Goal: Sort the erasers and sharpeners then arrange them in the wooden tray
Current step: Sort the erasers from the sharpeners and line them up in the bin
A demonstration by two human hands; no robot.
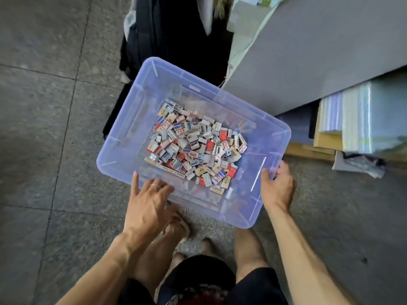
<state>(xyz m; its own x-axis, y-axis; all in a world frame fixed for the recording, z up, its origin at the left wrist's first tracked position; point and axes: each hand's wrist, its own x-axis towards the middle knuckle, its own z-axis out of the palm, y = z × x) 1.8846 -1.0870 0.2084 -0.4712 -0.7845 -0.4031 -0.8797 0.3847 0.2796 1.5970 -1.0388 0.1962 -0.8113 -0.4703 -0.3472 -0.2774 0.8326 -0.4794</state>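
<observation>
Your support surface is the floor (55,133): grey speckled stone tiles with thin dark grout lines. Whether the translucent plastic bin (123,137) sits on it or is lifted off it, you can't tell from this angle. A black bag (176,40) stands on the tiles just beyond the bin's far edge. To your right, a grey cabinet (319,51) stands on the floor, with stacked paper and cardboard (352,124) beside its base. Crumpled plastic wrap (361,166) lies on the tiles next to that stack.
</observation>
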